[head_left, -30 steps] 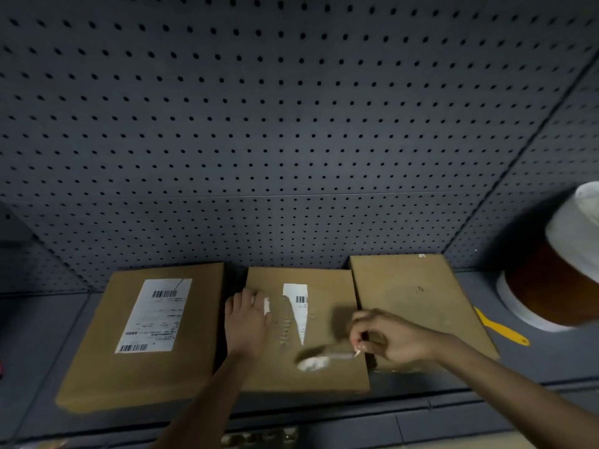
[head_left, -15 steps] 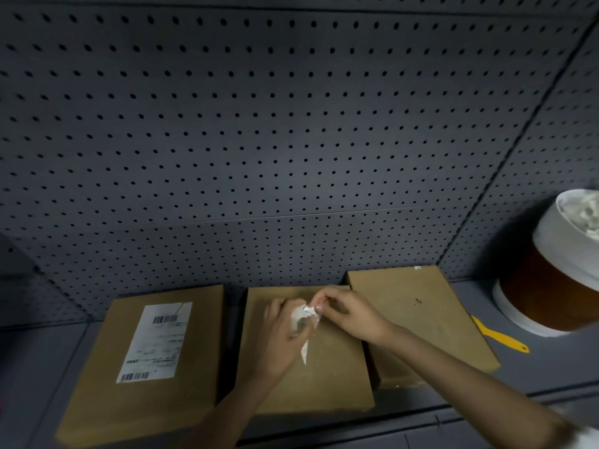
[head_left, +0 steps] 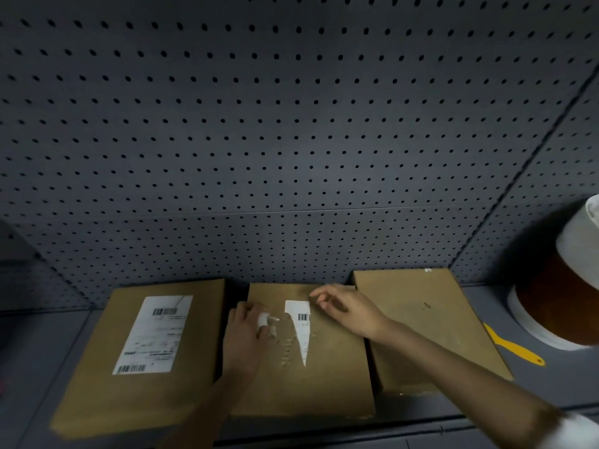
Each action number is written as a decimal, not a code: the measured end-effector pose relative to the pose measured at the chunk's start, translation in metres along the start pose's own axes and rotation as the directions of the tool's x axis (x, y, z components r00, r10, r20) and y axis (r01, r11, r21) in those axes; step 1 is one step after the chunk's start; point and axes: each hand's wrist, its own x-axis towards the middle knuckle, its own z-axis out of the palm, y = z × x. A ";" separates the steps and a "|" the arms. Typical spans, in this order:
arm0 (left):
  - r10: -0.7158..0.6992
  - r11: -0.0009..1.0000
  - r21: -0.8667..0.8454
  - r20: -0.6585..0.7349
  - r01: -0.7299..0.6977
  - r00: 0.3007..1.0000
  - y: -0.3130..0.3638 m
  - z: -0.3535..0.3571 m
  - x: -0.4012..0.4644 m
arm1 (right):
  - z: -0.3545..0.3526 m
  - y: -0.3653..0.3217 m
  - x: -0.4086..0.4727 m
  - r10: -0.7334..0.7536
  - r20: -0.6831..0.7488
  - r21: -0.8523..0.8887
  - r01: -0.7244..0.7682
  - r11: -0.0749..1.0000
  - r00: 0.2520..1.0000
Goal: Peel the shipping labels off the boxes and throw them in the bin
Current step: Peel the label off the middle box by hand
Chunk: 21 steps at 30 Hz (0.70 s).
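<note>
Three flat cardboard boxes lie side by side on a grey shelf. The left box [head_left: 97, 384] carries a whole white shipping label [head_left: 155, 335]. The middle box [head_left: 324, 384] keeps a torn wedge of label [head_left: 301, 325]. The right box [head_left: 431, 319] bears no label. My left hand [head_left: 246, 335] rests on the middle box's left edge and holds a crumpled white label scrap [head_left: 264, 319]. My right hand [head_left: 346, 309] hovers at the torn label's top right corner, fingers apart, holding nothing. The bin [head_left: 564, 293], brown with a white liner, stands at the far right.
A yellow scraper [head_left: 512, 346] lies on the shelf between the right box and the bin. A grey pegboard wall [head_left: 291, 140] rises just behind the boxes. The shelf's front edge [head_left: 389, 432] runs below the boxes.
My right hand passed the peeled scrap to my left hand, which now holds it. The right hand moved right to the top corner of the remaining label piece.
</note>
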 end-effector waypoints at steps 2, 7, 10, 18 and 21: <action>0.015 0.996 0.088 -0.009 -0.014 1.000 -0.005 0.006 -0.006 | 0.009 0.007 0.006 -0.015 0.033 -0.049 0.016 0.999 0.999; 0.005 0.971 0.238 0.001 -0.005 1.000 -0.017 0.017 -0.012 | 0.023 0.015 0.026 -0.028 0.099 -0.156 0.044 0.987 0.995; 0.016 0.949 0.316 0.011 -0.019 1.000 -0.015 0.021 -0.012 | 0.033 0.016 0.041 -0.021 0.119 -0.183 0.043 0.982 0.993; 0.113 0.903 0.421 -0.054 -0.080 0.992 -0.018 0.023 -0.013 | 0.057 0.007 0.065 0.024 0.099 -0.314 0.008 0.949 0.995; 0.128 0.893 0.443 -0.067 -0.086 0.990 -0.017 0.023 -0.012 | 0.059 0.007 0.067 0.023 0.102 -0.302 0.009 0.953 0.995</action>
